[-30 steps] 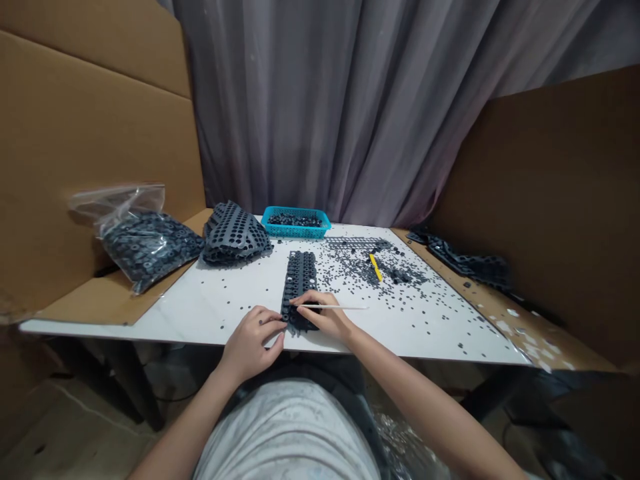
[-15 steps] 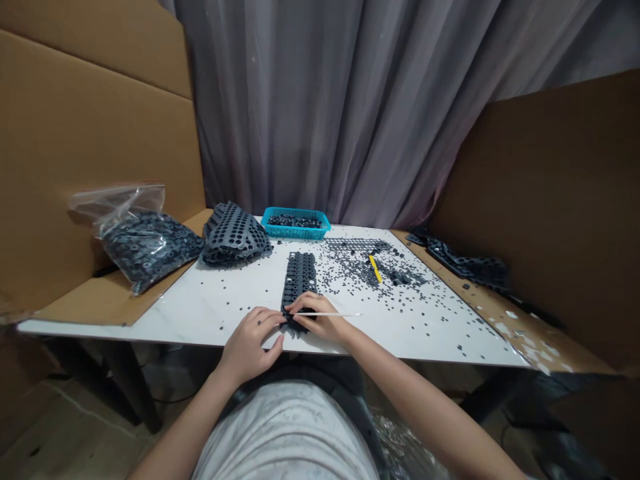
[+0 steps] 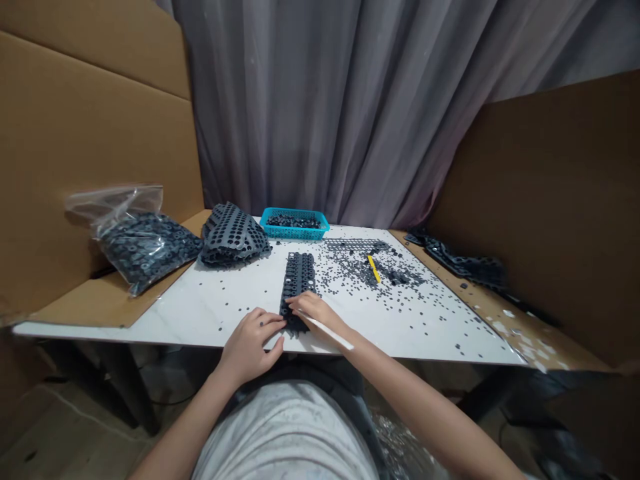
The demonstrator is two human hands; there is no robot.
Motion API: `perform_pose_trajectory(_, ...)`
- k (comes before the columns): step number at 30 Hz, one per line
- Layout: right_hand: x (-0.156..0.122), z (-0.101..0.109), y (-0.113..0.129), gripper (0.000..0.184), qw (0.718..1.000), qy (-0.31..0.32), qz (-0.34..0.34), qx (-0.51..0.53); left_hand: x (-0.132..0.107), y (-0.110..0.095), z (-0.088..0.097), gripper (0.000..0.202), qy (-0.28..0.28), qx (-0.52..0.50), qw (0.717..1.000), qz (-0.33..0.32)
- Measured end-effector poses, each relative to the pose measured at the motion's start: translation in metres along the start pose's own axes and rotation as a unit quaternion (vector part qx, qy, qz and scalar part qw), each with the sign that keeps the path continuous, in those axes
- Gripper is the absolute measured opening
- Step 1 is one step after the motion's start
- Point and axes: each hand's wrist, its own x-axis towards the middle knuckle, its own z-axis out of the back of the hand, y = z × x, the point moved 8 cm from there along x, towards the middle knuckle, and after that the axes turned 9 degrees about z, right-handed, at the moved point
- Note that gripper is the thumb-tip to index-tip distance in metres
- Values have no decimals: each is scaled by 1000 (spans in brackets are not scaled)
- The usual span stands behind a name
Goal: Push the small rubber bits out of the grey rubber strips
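Note:
A dark grey perforated sheet [image 3: 301,273] lies lengthwise on the table in front of me, with rows of round holes. My right hand [image 3: 319,312] rests over its near part, closed on a thin white stick [image 3: 330,333]. The stick slants back over the wrist, and its tip near the sheet is hidden by the fingers. My left hand [image 3: 256,341] lies at the sheet's lower left edge, its fingers apart and the fingertips touching that edge. The near end of the sheet is partly covered by my right hand.
Small dark discs [image 3: 345,273] are scattered right of the sheet around a yellow strip [image 3: 373,269]. Behind stand a blue basket [image 3: 295,233] of dark pieces and a stack of perforated sheets [image 3: 234,233]. A clear bag [image 3: 145,250] of dark pieces leans left. Cardboard walls [image 3: 550,200] flank the table.
The white stick has swung from nearly level to slanting down toward my right forearm. My right hand has shifted and turned slightly; the left hand stays at the sheet's edge.

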Motion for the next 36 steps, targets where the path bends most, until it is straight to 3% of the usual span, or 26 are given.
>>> perform_pose_trajectory(6, -3, 13, -17, 12, 992, -63, -98, 54, 0, 0, 0, 26, -2, -5, 1000, -1)
perform_pose_trajectory(10, 0, 9, -15, 10, 990, -49, -72, 115, 0, -1, 1, 29, 2, -7, 1000, -1)
perform_pose_trajectory(16, 2, 4, -13, 11, 992, -20, -64, 105, 1, 0, 2, 43, -7, -5, 1000, 4)
perform_pose_trajectory(22, 1, 6, -9, 10, 991, -24, -55, 115, 1, 1, -3, 38, 18, 15, 1000, 14)
perform_pose_trajectory(27, 0, 0, -10, 9, 998, 29, -49, 19, 1, 1, -1, 38, 10, 15, 1000, 10)
perform_pose_trajectory(31, 5, -8, -8, 11, 994, 83, 2, -74, 1, 1, -1, 35, 8, 12, 1000, 9)
perform_pose_trajectory(34, 12, -9, -7, 12, 988, 101, 35, -109, 1, 1, -1, 33, 4, 10, 1000, 9)
perform_pose_trajectory(36, 16, -5, -12, 12, 987, 99, 22, -123, 0, 1, 0, 32, 4, 9, 1000, 9)
